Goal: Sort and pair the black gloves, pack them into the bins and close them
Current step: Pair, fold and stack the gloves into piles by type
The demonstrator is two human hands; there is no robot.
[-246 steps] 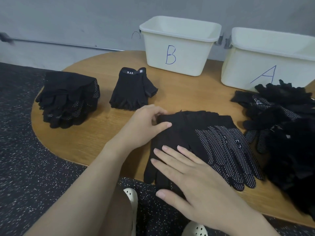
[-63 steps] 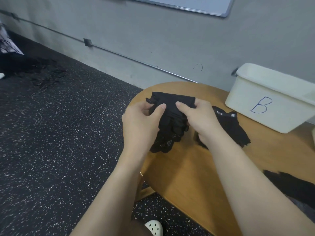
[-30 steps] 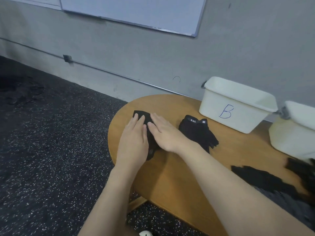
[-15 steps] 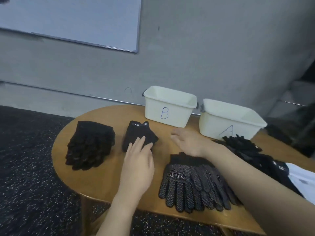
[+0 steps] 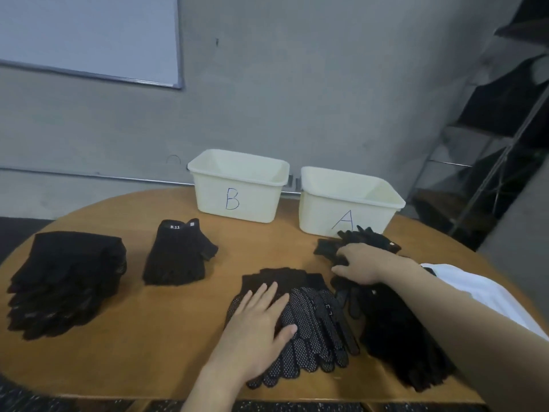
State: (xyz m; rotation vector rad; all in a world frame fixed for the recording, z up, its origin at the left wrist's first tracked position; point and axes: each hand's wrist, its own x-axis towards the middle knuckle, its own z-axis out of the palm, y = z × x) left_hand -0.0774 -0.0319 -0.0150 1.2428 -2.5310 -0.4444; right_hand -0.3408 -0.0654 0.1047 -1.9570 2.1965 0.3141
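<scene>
Two cream bins stand at the back of the round wooden table: bin B and bin A, both without lids. A stack of black gloves lies at the far left, a fingerless pair beside it. My left hand lies flat, fingers straight, on a pair of dotted-palm gloves near the front edge. My right hand reaches into the loose heap of black gloves on the right, fingers curled down onto one; whether it grips is hidden.
A grey wall runs behind the bins, with a whiteboard at upper left. A metal rack stands at the right. Something white lies past my right forearm. Dark speckled floor surrounds the table.
Both hands have moved right: the left one from near the fingerless pair onto the dotted-palm gloves, the right one from in front of bin B to the loose heap.
</scene>
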